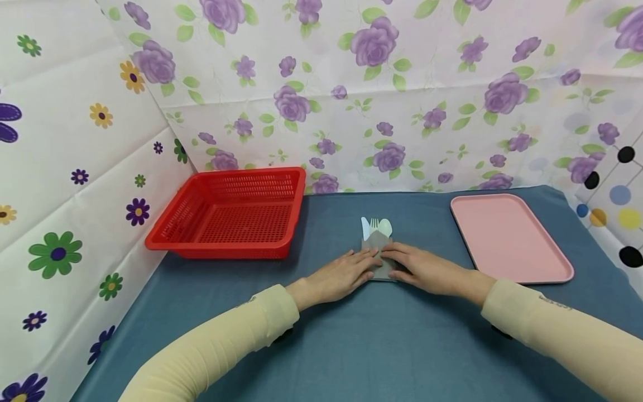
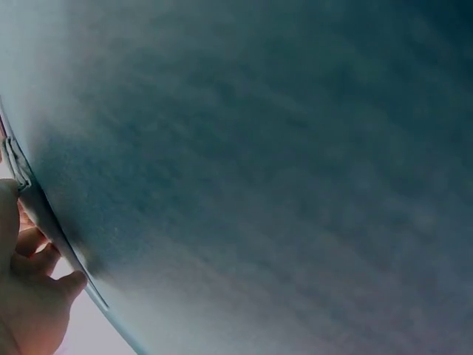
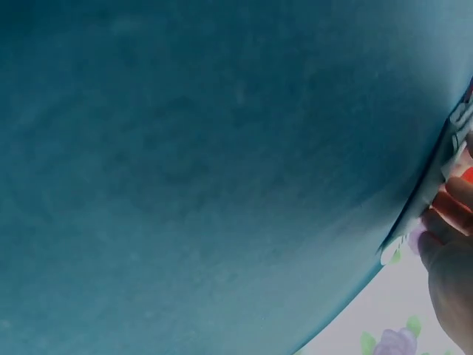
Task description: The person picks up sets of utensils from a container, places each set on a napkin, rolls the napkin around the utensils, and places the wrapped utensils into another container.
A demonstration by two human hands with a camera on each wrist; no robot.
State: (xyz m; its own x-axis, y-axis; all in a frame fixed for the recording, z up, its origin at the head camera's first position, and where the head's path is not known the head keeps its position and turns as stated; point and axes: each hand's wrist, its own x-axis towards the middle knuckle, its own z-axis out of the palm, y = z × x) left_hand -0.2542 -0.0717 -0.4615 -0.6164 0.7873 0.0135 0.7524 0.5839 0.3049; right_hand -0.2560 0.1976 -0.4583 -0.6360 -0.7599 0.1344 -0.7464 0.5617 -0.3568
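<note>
A grey folded napkin [image 1: 384,271] lies at the middle of the blue cloth. Out of its far end stick the pale heads of a plastic knife [image 1: 365,228], a fork [image 1: 374,223] and a spoon [image 1: 385,227]; their handles are hidden in the folds. My left hand [image 1: 334,276] rests its loosely extended fingers on the napkin's left side. From the right, my right hand [image 1: 429,271] touches the other side with slightly bent fingers. Both wrist views catch only part of each hand, the left hand [image 2: 33,303] and the right hand [image 3: 452,281], at the napkin's edge.
A red perforated plastic basket [image 1: 287,245] stands at the back left. On the right lies a pink rectangular tray [image 1: 512,237]. Blue cloth [image 1: 372,346] covers the table, and flowered sheets [image 1: 341,123] hang behind it and at the sides.
</note>
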